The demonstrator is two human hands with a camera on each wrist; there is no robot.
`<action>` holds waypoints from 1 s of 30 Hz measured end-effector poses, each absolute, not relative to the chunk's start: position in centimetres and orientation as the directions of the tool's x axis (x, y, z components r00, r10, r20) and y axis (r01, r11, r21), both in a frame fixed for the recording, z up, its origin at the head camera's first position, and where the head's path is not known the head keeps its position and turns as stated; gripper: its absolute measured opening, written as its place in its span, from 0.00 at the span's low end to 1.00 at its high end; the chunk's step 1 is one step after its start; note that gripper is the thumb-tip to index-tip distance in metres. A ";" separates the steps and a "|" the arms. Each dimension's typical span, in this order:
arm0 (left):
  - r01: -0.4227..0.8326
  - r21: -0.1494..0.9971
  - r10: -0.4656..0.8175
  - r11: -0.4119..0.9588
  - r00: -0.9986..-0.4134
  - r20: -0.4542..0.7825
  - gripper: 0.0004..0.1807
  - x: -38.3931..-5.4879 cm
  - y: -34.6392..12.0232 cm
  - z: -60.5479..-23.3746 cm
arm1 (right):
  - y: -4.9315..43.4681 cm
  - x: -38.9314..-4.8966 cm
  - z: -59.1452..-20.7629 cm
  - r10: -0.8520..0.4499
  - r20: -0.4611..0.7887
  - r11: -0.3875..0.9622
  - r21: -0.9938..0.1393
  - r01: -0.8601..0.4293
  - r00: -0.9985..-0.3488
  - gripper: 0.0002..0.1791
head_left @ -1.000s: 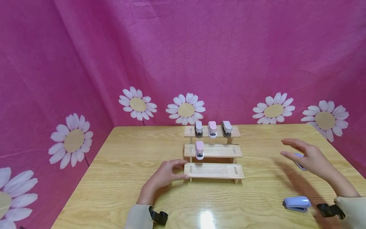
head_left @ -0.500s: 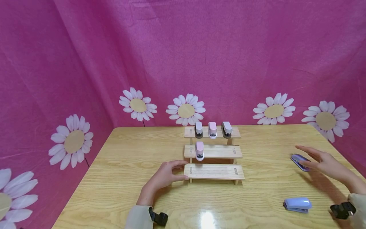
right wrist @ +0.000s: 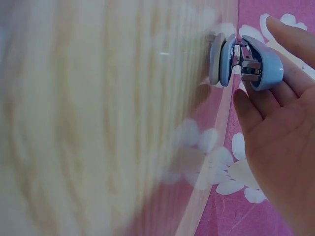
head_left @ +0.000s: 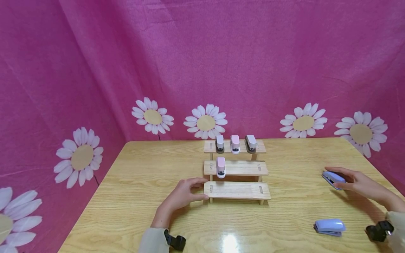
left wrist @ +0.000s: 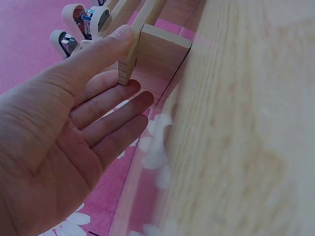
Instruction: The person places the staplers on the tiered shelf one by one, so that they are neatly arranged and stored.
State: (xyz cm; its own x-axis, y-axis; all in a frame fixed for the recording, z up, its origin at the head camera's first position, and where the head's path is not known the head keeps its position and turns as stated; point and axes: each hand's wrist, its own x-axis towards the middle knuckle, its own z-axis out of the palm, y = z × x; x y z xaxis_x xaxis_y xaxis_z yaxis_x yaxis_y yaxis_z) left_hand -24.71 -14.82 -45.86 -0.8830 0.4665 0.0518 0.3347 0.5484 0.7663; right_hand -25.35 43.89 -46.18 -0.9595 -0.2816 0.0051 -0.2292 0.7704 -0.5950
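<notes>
My left hand [head_left: 181, 193] holds the left end of the lowest step of a three-step wooden display stand [head_left: 237, 189], thumb at its front edge and fingers at the back. In the left wrist view the thumb lies on the board [left wrist: 129, 59]. On the right, my right hand [head_left: 357, 182] reaches around a blue stapler [head_left: 333, 178] standing on the table. The right wrist view has that stapler [right wrist: 266, 64] between the spread thumb and the fingers, the thumb apart from it. A second blue stapler [head_left: 330, 226] lies nearer the front.
A pink stapler [head_left: 220, 167] sits at the left of the middle step. The top step bears a grey-white stapler [head_left: 219, 144], a pink one and another grey-white one. Behind the wooden table [head_left: 142, 165] hangs a magenta cloth [head_left: 237, 70] with daisies.
My right hand has moved right and down to the farther blue stapler, its fingers now around it. That stapler looks slightly turned upright. The left hand has stayed on the stand.
</notes>
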 end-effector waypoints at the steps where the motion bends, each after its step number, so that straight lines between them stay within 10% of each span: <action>1: 0.334 0.766 0.466 0.549 -0.883 0.051 0.31 -24.7 -14.8 -45.9 | 43.9 -25.4 -46.2 -0.280 0.007 0.773 -0.592 -0.230 -0.960 0.32; 30: 0.329 0.772 0.465 0.543 -0.884 0.050 0.32 -24.7 -14.9 -45.9 | 42.1 -24.9 -44.6 -0.149 0.165 0.780 -0.587 -0.218 -0.975 0.32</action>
